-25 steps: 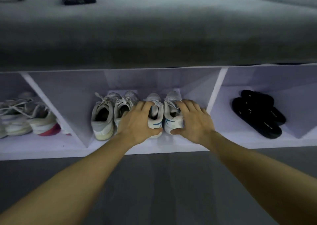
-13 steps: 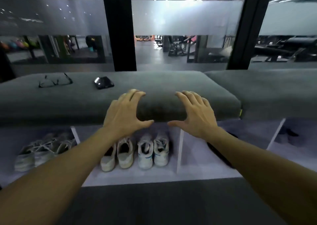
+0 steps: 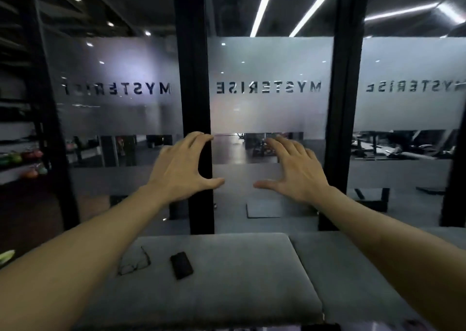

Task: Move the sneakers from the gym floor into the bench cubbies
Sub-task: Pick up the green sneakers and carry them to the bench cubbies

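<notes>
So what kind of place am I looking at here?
Most likely a gym lobby or changing area: a grey padded bench stands against a glass partition with frosted lettering, and exercise benches and colourful weights on a rack show beyond.

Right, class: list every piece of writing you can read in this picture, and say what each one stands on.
"MYSTERISE", mirror-reversed, on the middle frosted glass panel.
"MYSTERI", mirror-reversed, its far end blurred, on the left frosted glass panel.
"YSTERISE", mirror-reversed, cut off at the picture's edge, on the right frosted glass panel.
No readable writing on the phone or glasses.
</notes>
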### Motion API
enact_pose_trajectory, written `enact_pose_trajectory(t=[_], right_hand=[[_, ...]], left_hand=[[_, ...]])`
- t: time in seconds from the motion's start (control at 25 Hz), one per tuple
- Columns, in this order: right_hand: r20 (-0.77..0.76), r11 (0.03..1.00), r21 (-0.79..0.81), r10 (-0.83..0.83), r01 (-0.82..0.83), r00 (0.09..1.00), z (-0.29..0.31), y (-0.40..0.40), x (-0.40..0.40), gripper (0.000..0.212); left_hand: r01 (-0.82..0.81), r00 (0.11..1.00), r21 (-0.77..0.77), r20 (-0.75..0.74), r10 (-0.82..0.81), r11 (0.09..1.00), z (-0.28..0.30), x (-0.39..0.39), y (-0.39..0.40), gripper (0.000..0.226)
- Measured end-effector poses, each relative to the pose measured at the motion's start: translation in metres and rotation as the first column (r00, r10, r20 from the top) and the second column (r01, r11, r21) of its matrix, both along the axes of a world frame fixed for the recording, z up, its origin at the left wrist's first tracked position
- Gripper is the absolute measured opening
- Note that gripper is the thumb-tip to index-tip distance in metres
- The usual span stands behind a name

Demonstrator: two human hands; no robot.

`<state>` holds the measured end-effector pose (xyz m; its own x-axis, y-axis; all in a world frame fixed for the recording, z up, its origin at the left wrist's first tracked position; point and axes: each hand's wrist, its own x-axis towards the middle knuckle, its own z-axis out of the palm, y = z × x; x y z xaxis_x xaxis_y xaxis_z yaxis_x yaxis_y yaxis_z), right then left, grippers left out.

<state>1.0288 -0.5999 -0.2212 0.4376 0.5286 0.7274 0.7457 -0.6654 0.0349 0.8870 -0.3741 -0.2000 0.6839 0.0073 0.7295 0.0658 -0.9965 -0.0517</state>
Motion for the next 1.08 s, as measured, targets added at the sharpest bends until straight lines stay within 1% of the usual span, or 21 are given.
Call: enact_pose_trajectory(t=[0.08, 0.2, 0.36, 0.52, 0.76, 0.92, 1.08], right_hand=[[0.0, 1.0, 0.005, 0.006, -0.006, 1.0, 0.07, -0.012, -0.032, 0.098], [-0.013, 1.0, -0.016, 0.006, -0.007, 1.0, 0.145, -0.027, -0.076, 0.094], [-0.064, 0.997, -0.073, 0.018, -0.023, 0.998, 0.206, -0.056, -0.125, 0.093], [-0.165, 0.984, -0.126, 0.104, -0.125, 0.981, 0.226, -0.086, -0.17, 0.095], [-0.227, 0.933, -0.198, 0.254, -0.3, 0.94, 0.211, -0.126, -0.242, 0.099], [-0.277, 0.873, -0.218, 0.373, -0.436, 0.886, 0.213, -0.121, -0.289, 0.103], [-0.294, 0.795, -0.217, 0.5, -0.567, 0.814, 0.222, -0.083, -0.353, 0.105]], left_hand=[[-0.001, 1.0, 0.007, 0.009, 0.001, 1.0, 0.071, -0.034, -0.012, 0.095], [-0.025, 0.999, -0.007, -0.021, 0.025, 1.0, 0.148, -0.082, -0.028, 0.094], [-0.085, 0.992, -0.049, -0.102, 0.08, 0.995, 0.208, -0.141, -0.05, 0.094], [-0.18, 0.969, -0.048, -0.178, 0.169, 0.982, 0.219, -0.202, -0.08, 0.093], [-0.336, 0.91, -0.048, -0.274, 0.311, 0.941, 0.198, -0.304, -0.13, 0.095], [-0.434, 0.867, -0.061, -0.3, 0.398, 0.899, 0.196, -0.387, -0.153, 0.094], [-0.567, 0.79, -0.052, -0.315, 0.525, 0.822, 0.205, -0.48, -0.15, 0.097]])
